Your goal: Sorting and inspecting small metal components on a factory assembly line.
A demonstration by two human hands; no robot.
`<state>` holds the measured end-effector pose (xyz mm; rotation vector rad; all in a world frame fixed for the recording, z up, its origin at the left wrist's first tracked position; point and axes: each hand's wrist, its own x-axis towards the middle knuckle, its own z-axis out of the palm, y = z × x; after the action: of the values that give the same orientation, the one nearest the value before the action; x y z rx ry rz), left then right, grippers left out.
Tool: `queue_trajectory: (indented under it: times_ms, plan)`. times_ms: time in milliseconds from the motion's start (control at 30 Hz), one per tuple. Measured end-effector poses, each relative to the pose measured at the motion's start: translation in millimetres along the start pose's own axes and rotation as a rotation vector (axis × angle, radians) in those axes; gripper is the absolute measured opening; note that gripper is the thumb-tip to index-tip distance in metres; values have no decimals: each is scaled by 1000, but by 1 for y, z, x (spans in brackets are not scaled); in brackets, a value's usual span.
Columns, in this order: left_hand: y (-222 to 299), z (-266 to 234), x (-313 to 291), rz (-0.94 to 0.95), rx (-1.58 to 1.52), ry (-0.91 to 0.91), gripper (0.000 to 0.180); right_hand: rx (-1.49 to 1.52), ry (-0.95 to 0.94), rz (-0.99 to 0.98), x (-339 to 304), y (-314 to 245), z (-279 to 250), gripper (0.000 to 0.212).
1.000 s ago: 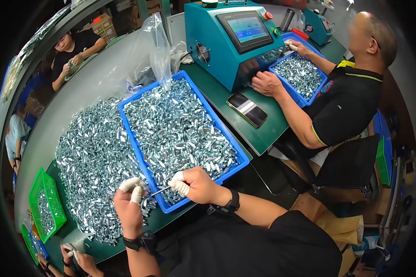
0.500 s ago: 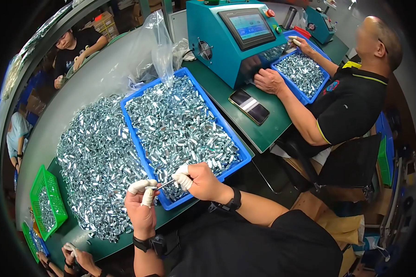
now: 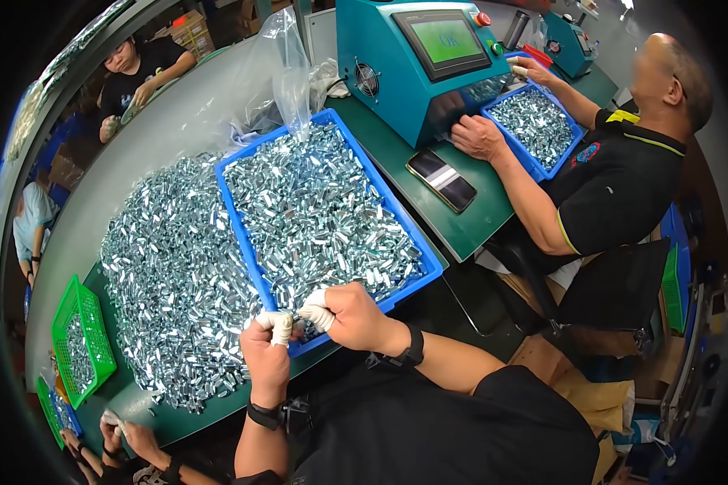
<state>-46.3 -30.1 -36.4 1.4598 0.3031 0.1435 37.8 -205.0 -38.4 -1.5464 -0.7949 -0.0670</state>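
My left hand (image 3: 267,356) is closed in a pinch, its thumb and fingertip wrapped in white finger covers. Right beside it, almost touching, my right hand (image 3: 352,317) is pinched too, with white covers on its fingers. Half a second ago a thin metal rod ran from the right fingers to a small silvery piece in the left; now the fingers hide nearly all of both. Both hands are over the near edge of a blue tray (image 3: 408,301) heaped with small shiny metal pieces (image 3: 323,214). A large loose pile of such pieces (image 3: 174,283) lies to the tray's left.
A teal machine (image 3: 388,89) with a screen stands beyond the tray, a phone (image 3: 442,179) near it. At right a co-worker (image 3: 623,178) reaches around another blue tray (image 3: 574,153). Green baskets (image 3: 97,347) stand at left, near another person's hands (image 3: 125,432). Clear plastic (image 3: 287,73) hangs behind.
My left hand has moved right and turned, closing up to my right hand, so the rod between them is now mostly hidden. The machine's screen has turned from blue and white to green.
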Motion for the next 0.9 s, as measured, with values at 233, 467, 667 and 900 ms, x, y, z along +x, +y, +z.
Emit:
queue_trajectory:
  times_ms: [233, 467, 667, 900]
  plan:
    - [2, 9, 10, 313, 273, -63, 5, 126, -81, 200, -5, 5, -11, 16]
    - [14, 28, 4, 273, 73, 125, 9, 80, -34, 206, -6, 7, -4, 13]
    - [19, 3, 5, 205, 309, -106, 5, -90, -31, -25, -6, 6, -4, 18]
    - [18, -2, 27, 158, 260, 6, 13, 173, 177, 170, -20, 14, 1, 23]
